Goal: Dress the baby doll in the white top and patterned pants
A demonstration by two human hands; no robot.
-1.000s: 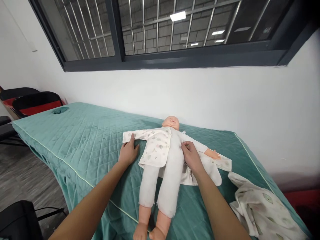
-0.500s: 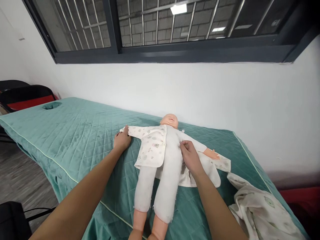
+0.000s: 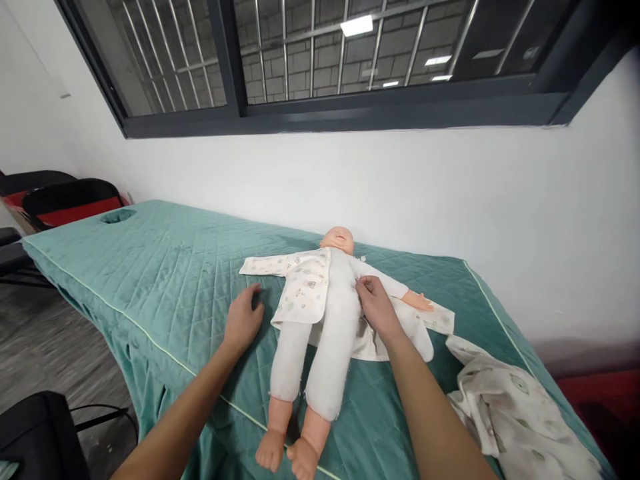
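Note:
A baby doll [image 3: 337, 313] with a white cloth body lies on its back, feet towards me. Its left-side arm is inside the sleeve of a printed baby shirt [image 3: 303, 291], whose front panel covers half the chest. The shirt's other half is spread under the doll on the right, beneath the bare doll arm. My left hand [image 3: 244, 317] is just below the filled sleeve, holding nothing, thumb and fingers apart. At the doll's right-hand flank my right hand [image 3: 377, 303] has its fingertips pinched together against the body; what they grip is hidden.
A green quilted cover [image 3: 165, 280] lies over the bed, which has a face hole [image 3: 118, 216] at its far left. Crumpled printed cloth [image 3: 525, 413] rests at the lower right. Behind are a white wall and a barred window. Chairs [image 3: 75, 200] stand at the left.
My left hand has let go of the sleeve's end and moved down towards me. My right hand stays pinched at the doll's side. The view has shifted slightly.

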